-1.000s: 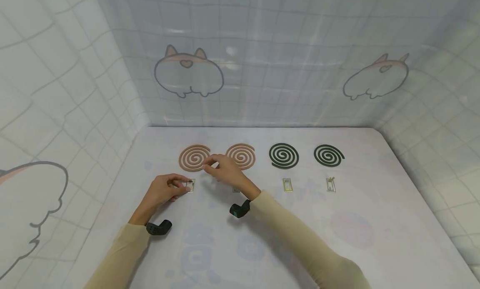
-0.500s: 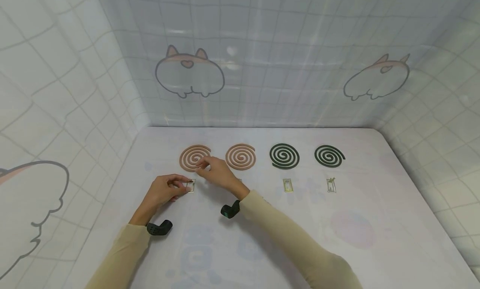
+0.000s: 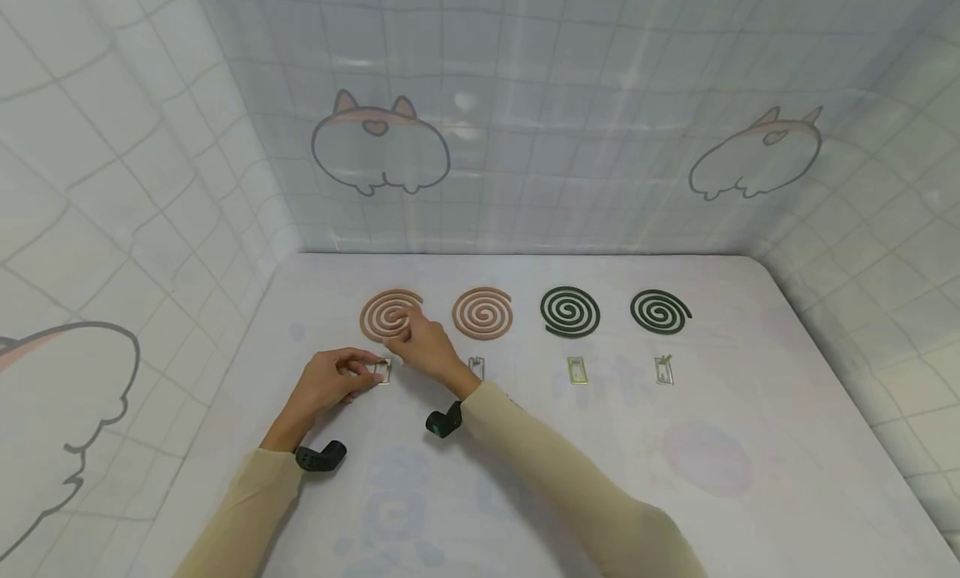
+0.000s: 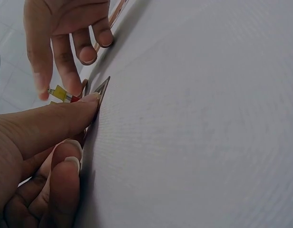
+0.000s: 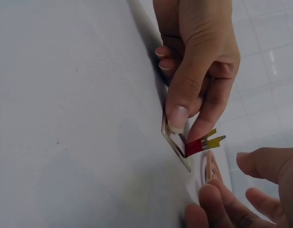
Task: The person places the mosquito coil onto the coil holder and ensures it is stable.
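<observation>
My left hand [image 3: 326, 382] pinches the rim of a thin rectangular metal mosquito coil stand [image 3: 384, 371] on the table. In the right wrist view, its thumb presses the frame. The stand's raised forked prong [image 5: 203, 143] is red and yellow and sticks up beside the index finger. My right hand [image 3: 429, 349] hovers just beyond the stand, over the near side of the left brown mosquito coil [image 3: 371, 316], covering part of it. The right thumb and fingers are apart and loosely bent, with nothing between them in the right wrist view.
A second brown coil [image 3: 482, 313] and two green coils, one mid-right [image 3: 570, 311] and one far right [image 3: 660, 311], lie in a row. In front of them lie a silver stand [image 3: 477, 367], a yellowish stand [image 3: 577, 370] and another stand [image 3: 663, 370]. Patterned walls enclose the table.
My right hand has moved left and slightly nearer to me, from between the brown coils to the left one. The second stand shows again. My left hand stays on its stand.
</observation>
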Demonstrator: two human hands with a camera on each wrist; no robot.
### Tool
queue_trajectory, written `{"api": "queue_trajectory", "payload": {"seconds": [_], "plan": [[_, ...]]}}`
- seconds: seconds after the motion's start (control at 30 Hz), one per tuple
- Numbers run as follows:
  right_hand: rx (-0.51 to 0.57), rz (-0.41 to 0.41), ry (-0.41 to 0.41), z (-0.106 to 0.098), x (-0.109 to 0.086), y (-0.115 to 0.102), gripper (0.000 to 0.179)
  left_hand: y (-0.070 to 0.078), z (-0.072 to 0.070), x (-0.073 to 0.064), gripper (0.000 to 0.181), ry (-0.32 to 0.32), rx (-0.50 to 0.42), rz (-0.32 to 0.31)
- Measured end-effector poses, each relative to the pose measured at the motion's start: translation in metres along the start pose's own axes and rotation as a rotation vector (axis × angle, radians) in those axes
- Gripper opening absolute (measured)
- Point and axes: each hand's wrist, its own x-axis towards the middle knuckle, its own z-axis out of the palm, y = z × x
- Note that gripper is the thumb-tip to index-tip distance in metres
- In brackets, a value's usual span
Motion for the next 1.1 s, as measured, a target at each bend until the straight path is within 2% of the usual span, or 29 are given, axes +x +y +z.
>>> {"api": "queue_trajectory", "payload": {"seconds": [0.17, 0.4, 0.5, 0.73, 0.9, 1.1], "plan": [[0.005, 0.066, 0.063, 0.004, 0.004, 0.003, 0.055, -0.001, 0.001, 0.0, 0.036, 0.005, -0.005, 0.007], [0.054, 0.259, 0.14, 0.007, 0.016, 0.01, 0.066, -0.002, 0.002, 0.0, 0.035, 0.004, -0.01, 0.026], [0.05, 0.306, 0.161, 0.008, 0.02, 0.012, 0.071, -0.001, 0.002, -0.001, 0.034, 0.007, 0.001, 0.026], [-0.033, 0.307, 0.153, 0.005, 0.023, 0.012, 0.076, -0.002, 0.002, -0.002, 0.034, -0.005, -0.04, 0.019], [-0.091, 0.299, 0.131, 0.003, 0.024, 0.011, 0.079, 0.0, 0.001, -0.003, 0.035, -0.001, -0.026, 0.023], [-0.07, 0.311, 0.157, 0.004, 0.023, 0.009, 0.082, 0.001, 0.001, -0.003, 0.034, 0.003, -0.002, 0.02]]}}
